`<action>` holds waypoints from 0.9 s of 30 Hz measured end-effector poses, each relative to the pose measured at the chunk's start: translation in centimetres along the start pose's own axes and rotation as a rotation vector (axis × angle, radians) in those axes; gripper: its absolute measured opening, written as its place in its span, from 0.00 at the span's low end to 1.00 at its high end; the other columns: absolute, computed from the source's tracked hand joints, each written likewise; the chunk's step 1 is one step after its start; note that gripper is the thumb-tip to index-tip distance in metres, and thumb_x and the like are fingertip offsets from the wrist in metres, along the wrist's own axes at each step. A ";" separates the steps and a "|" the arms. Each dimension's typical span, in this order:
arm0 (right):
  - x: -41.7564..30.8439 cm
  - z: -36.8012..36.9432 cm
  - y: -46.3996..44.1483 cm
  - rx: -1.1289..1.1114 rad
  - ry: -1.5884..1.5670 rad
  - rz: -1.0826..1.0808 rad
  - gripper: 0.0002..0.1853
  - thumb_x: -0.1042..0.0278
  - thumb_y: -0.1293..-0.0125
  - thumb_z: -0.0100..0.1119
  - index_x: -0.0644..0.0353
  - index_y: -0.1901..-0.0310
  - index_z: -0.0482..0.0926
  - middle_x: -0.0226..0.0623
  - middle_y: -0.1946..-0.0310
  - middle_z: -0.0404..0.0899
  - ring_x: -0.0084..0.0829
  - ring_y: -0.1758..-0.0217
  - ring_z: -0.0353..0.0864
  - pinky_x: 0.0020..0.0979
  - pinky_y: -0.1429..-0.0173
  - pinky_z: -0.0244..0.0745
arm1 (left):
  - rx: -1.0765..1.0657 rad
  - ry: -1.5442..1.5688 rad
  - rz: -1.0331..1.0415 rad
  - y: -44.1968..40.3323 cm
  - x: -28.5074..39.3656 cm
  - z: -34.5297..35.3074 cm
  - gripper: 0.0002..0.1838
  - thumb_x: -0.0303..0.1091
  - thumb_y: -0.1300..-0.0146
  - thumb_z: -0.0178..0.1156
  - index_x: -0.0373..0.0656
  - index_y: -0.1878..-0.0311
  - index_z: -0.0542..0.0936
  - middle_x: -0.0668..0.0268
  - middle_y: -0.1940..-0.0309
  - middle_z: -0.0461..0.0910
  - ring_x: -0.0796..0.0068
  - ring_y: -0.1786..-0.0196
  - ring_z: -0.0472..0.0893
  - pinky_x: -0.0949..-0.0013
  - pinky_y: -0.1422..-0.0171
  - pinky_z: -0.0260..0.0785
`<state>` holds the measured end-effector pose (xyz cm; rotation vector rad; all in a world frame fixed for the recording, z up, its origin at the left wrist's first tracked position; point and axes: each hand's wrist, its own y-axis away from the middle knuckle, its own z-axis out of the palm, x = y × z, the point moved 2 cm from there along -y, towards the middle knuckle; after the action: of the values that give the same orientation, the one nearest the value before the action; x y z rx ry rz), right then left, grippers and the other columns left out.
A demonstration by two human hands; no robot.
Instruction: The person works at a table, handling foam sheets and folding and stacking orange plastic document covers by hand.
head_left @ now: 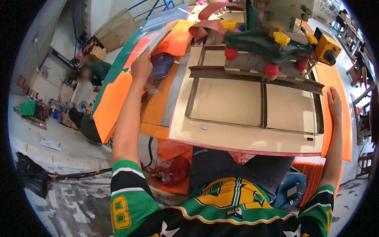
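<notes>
My left hand is raised at the left side of the table, its fingers closed on the edge of a flat grey-white sheet. Under and around that sheet are orange sheets and clear plastic film. My right hand rests with fingers stretched out on a stack of orange sheets at the right edge. Between my hands lies a cream board bearing a dark rectangular metal frame with a crossbar. A green press head with yellow knobs sits over the frame's far part.
A yellow control box with a black knob is mounted at the press's right. Pinkish strips curl behind it, near another person's hand. Someone sits on the floor at far left. Below the table hangs a red bag.
</notes>
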<state>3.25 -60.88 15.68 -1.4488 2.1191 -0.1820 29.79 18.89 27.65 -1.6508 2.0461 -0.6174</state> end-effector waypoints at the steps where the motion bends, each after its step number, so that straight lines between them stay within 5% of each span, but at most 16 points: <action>1: 0.1 0.0 0.2 0.005 -0.002 -0.005 0.25 0.55 0.26 0.52 0.66 0.37 0.73 0.49 0.36 0.74 0.43 0.30 0.71 0.39 0.27 0.63 | 0.083 0.059 0.024 0.7 -0.2 0.0 0.20 0.33 0.31 0.53 0.47 0.37 0.75 0.49 0.54 0.83 0.47 0.53 0.83 0.47 0.51 0.74; 9: -0.5 -0.1 0.1 -0.016 0.009 0.014 0.25 0.55 0.26 0.53 0.65 0.37 0.73 0.49 0.37 0.75 0.43 0.30 0.71 0.39 0.27 0.63 | 0.167 0.110 -0.037 0.8 -1.8 -3.5 0.18 0.31 0.32 0.56 0.46 0.40 0.78 0.48 0.52 0.82 0.47 0.53 0.83 0.50 0.52 0.74; 18: -0.4 -0.2 0.1 -0.007 0.007 0.017 0.24 0.56 0.26 0.53 0.66 0.36 0.72 0.49 0.36 0.74 0.42 0.30 0.71 0.39 0.27 0.63 | 0.336 0.000 -0.004 -3.8 -5.4 -6.2 0.16 0.37 0.31 0.57 0.46 0.42 0.78 0.47 0.61 0.83 0.42 0.56 0.81 0.49 0.54 0.73; 21: -0.6 -0.2 0.1 -0.028 0.006 0.016 0.24 0.57 0.26 0.52 0.65 0.36 0.72 0.49 0.36 0.74 0.42 0.29 0.70 0.39 0.27 0.63 | 0.325 0.137 -0.144 -4.0 -4.7 -9.0 0.17 0.39 0.31 0.59 0.43 0.43 0.78 0.47 0.62 0.83 0.42 0.55 0.82 0.51 0.55 0.73; 27: 0.1 0.2 0.1 -0.014 -0.091 0.030 0.24 0.58 0.25 0.52 0.66 0.36 0.71 0.49 0.35 0.73 0.41 0.30 0.71 0.38 0.27 0.63 | 0.636 0.072 -0.134 -3.6 -8.3 -13.7 0.15 0.40 0.32 0.61 0.42 0.48 0.81 0.49 0.59 0.84 0.46 0.55 0.84 0.54 0.56 0.74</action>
<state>3.27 -60.87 15.49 -1.4055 2.0707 -0.0882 26.20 27.26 41.27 -1.3906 1.5493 -1.2357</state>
